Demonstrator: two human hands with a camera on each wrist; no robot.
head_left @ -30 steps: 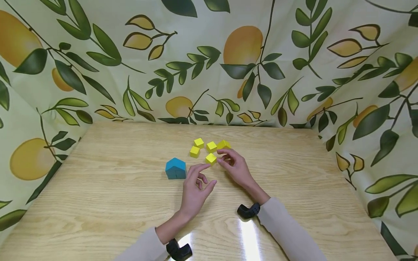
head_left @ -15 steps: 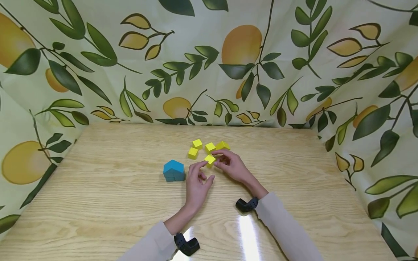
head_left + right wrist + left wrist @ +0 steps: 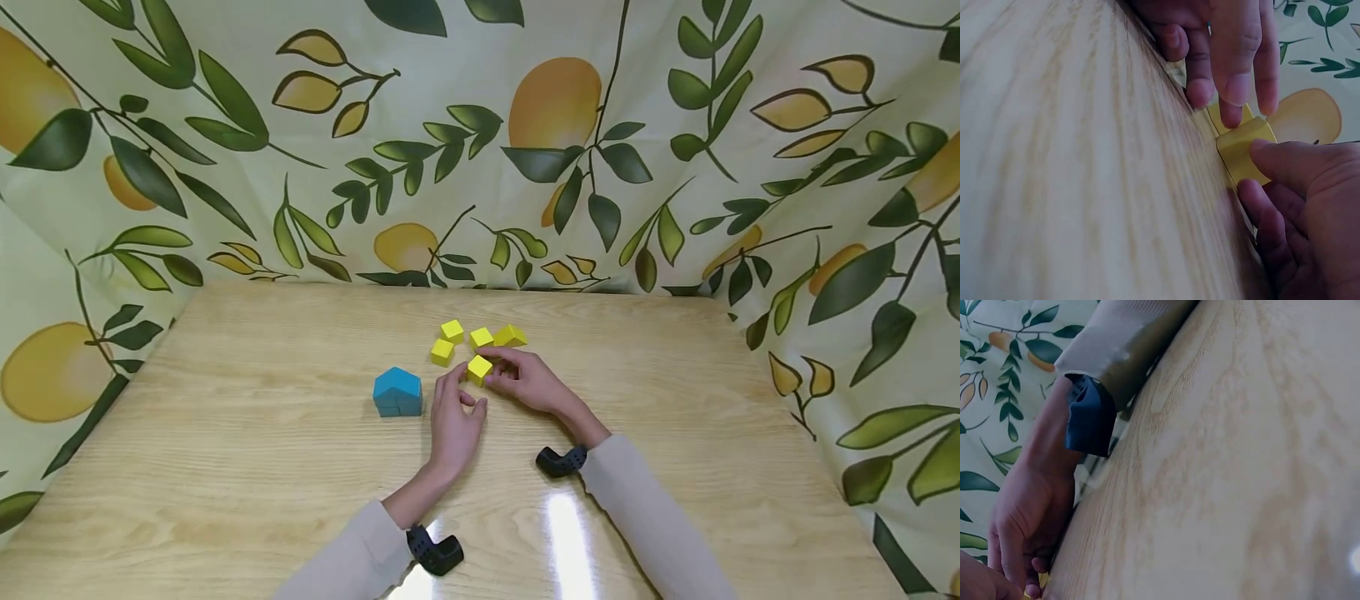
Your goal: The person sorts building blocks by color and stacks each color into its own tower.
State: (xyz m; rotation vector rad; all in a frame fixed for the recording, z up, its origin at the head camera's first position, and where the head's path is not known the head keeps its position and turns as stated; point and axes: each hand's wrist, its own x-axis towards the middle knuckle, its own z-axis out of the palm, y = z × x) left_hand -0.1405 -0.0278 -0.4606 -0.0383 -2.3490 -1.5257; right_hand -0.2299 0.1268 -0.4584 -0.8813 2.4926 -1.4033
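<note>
A yellow cube (image 3: 479, 369) sits on the wooden table between both hands. My right hand (image 3: 531, 382) holds it from the right, index finger at its back and thumb (image 3: 1266, 153) on a near face. From the left, my left hand (image 3: 455, 429) reaches an extended index finger to the cube's side, the other fingers loosely bent. Just behind lie further yellow cubes (image 3: 442, 352) and a yellow triangular block (image 3: 511, 336). Left of my left hand stands a blue house-shaped block form (image 3: 397, 392). In the left wrist view the cube is mostly hidden by the hands.
The light wooden table (image 3: 262, 467) ends at a fabric backdrop (image 3: 465, 167) printed with leaves and fruit. Each wrist carries a black band device (image 3: 562, 461). Light glares off the table's near part.
My left hand has moved slightly up to the cube, its index finger now at the cube's side. My right hand has closed in on the cube from the right. The camera view shifted a little.
</note>
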